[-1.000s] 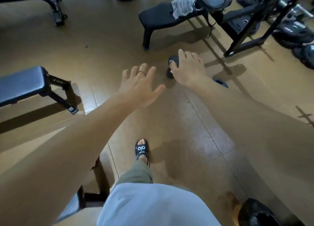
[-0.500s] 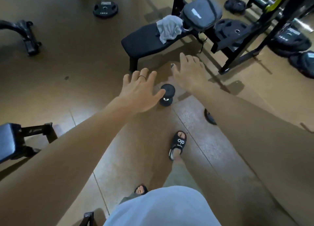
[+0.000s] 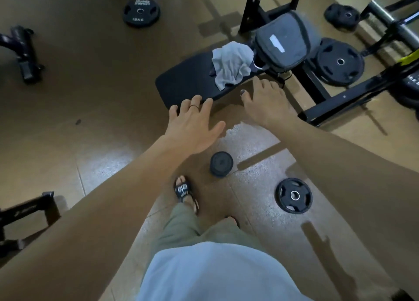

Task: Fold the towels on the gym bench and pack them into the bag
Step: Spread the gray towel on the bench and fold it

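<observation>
Crumpled grey cloth towel point(image 3: 231, 66), black padded bench point(image 3: 188, 83); both hands point(image 3: 195, 124) point(image 3: 265, 103) spread, empty: lift by corners, beside dark zipped bag point(image 3: 283, 42).

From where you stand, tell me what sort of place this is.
Most likely a gym's free-weights area. A padded gym bench stands against a black steel rack, weight plates lie about the floor, and a dumbbell sits near the person's feet.

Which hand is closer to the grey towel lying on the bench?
Right. The right hand reaches just below the towel's lower right edge, fingertips almost at it. The left hand is further back, over the bench's near end. Neither touches it.
</observation>
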`<state>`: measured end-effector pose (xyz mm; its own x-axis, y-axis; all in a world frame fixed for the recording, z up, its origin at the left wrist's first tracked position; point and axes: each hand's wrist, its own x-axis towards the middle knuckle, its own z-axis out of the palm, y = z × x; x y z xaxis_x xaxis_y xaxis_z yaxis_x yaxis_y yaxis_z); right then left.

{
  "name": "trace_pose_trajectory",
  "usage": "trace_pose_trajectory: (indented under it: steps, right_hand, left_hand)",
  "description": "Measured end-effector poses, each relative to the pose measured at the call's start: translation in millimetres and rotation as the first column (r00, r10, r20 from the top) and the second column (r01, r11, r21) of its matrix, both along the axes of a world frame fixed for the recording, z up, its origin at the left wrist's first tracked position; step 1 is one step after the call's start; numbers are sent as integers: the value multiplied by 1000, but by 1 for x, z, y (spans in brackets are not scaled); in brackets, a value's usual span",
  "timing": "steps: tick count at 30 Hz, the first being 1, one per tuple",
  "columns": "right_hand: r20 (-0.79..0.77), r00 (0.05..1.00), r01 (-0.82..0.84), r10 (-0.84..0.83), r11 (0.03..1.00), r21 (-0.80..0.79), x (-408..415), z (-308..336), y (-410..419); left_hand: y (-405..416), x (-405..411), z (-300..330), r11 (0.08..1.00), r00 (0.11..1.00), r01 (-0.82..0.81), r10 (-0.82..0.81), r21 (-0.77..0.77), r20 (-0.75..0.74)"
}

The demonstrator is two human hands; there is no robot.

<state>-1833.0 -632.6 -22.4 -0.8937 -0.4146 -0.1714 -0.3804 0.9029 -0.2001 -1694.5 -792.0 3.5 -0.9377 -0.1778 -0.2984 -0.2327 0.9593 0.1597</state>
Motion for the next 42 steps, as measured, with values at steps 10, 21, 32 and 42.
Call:
trace_pose_trajectory:
  steps: [10, 21, 32, 42]
  right_hand:
    - [-1, 991, 133, -133, 991, -16, -193, -72, -120]
    - [39, 987, 155, -156, 988, 25, -359, -160, -195]
    - [-128, 986, 115, -110, 993, 34, -532, -424, -212]
    - [-577, 769, 81, -275, 937, -339, -548, -534, -223]
  left_hand:
    - [-136, -228, -71, 989, 989, 147, -147, -7, 17]
    - [-194, -398, -157, 989, 986, 142, -144, 33, 80]
    - [-193, -556, -412, 997, 999, 38, -36, 62, -26]
    - [-190, -593, -545, 981, 954, 33, 27, 193, -297]
